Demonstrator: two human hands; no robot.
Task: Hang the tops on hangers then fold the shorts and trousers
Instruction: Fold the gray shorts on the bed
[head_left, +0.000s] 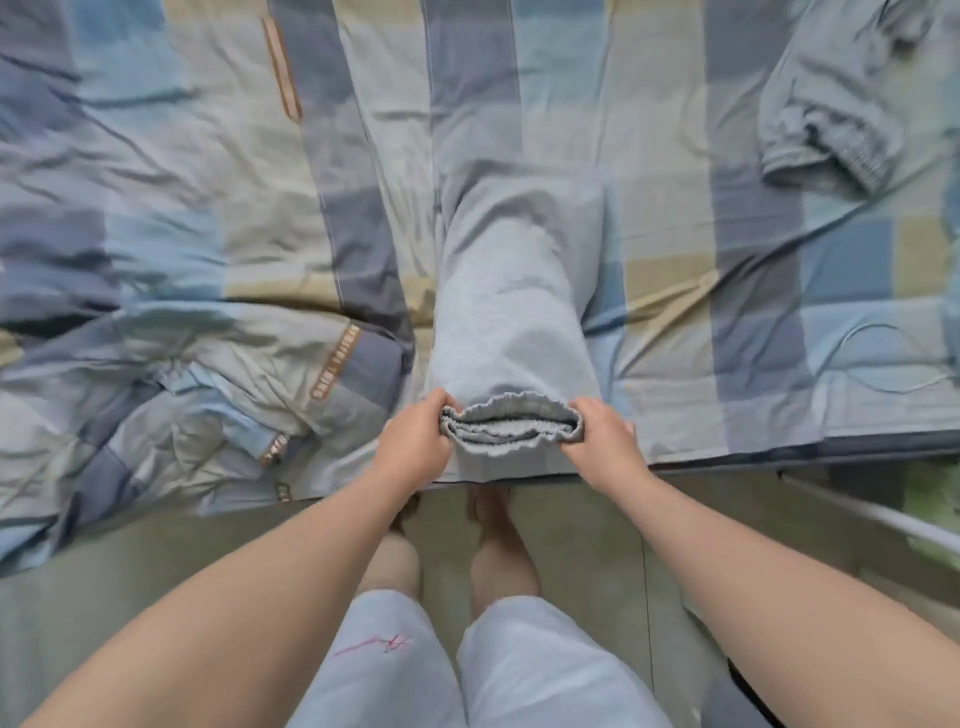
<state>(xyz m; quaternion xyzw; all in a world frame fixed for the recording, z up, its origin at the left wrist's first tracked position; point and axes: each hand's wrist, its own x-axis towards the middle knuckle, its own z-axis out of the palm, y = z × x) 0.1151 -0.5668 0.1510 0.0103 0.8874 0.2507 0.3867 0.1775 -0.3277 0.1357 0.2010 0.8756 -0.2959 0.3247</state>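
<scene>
Light grey trousers (514, 291) lie folded lengthwise on the checked bed sheet (675, 291), stretching away from me down the middle of the bed. The elastic waistband (511, 423) is at the near bed edge. My left hand (415, 441) grips the waistband's left end and my right hand (602, 439) grips its right end, lifting it slightly off the sheet. A second grey garment (836, 104) with elastic hems lies crumpled at the far right of the bed.
A bunched checked quilt (208, 374) covers the bed's left side and hangs over the near edge. I stand on a pale floor (582, 545) at the bedside. A white rail (883, 519) runs at the lower right.
</scene>
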